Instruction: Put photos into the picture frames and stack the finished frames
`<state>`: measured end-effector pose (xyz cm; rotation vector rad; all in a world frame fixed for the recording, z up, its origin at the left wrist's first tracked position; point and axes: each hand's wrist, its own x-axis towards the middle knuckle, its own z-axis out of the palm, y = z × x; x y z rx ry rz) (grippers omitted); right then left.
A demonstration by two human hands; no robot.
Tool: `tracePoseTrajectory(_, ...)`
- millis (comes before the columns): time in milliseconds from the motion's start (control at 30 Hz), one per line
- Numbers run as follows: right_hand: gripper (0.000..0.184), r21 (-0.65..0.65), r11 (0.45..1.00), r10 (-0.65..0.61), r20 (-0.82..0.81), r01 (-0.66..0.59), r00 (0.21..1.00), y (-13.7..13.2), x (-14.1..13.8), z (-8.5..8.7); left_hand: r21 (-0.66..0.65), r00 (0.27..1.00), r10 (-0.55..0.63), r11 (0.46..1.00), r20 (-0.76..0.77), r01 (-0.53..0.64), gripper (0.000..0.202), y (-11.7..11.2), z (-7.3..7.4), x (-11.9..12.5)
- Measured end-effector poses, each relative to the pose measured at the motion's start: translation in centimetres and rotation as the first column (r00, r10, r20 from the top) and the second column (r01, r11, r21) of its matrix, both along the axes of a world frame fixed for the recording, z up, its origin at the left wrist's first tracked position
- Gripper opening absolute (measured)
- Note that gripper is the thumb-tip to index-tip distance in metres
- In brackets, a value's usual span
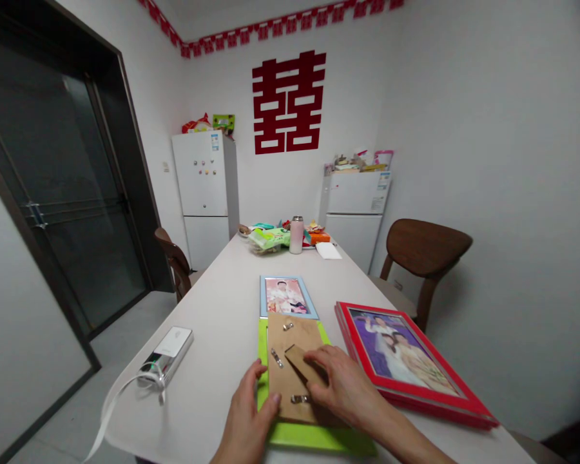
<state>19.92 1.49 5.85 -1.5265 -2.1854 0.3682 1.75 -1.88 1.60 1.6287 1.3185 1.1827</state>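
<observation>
A green frame (pixel 314 437) is laid on the white table (pixel 212 348), its back turned up, a smooth lime rim shown around a plain tan board (pixel 285 380). Whether the board is fully seated cannot be told. Three silvery clips (pixel 277 358) can be counted on it, and one flap (pixel 298 357), tilted up at its far end. The left edge is met by the left hand (pixel 249 406), thumb and fingers held wide apart. The flap is touched by the right hand (pixel 341 383), fingers bent and narrow; whether it is gripped cannot be told. One blue frame (pixel 285 296) is placed just beyond; to the right, red frames (pixel 406 354) are stacked, their exact number unclear. Also seen are one bottle (pixel 296 236), one device (pixel 174 341), two chairs (pixel 425 248) and two fridges (pixel 355 200)
</observation>
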Motion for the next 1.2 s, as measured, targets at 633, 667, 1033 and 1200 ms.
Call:
tracePoseTrajectory(633,0.045,-0.050,0.988,-0.132,0.230,0.147,0.964,0.8,2.2,-3.3,-0.334,0.955,0.272,0.917,0.117,-0.220,0.019,3.1,0.4,-9.9)
tracePoseTrajectory(667,0.046,-0.057,0.986,-0.138,0.241,0.156,0.961,0.9,2.3,-3.4,-0.320,0.959,0.276,0.917,0.071,-0.240,0.021,3.2,0.3,-10.0)
tracePoseTrajectory(1033,0.052,-0.115,0.969,-0.174,0.303,0.217,0.937,2.3,2.3,-3.3,0.019,0.771,0.389,0.898,-0.504,-0.440,0.030,2.7,0.4,-10.4)
tracePoseTrajectory(1200,0.054,-0.083,0.969,-0.210,0.226,0.234,0.951,2.4,2.1,-2.8,0.131,0.707,0.379,0.915,-0.597,-0.381,0.031,2.3,0.2,-9.7)
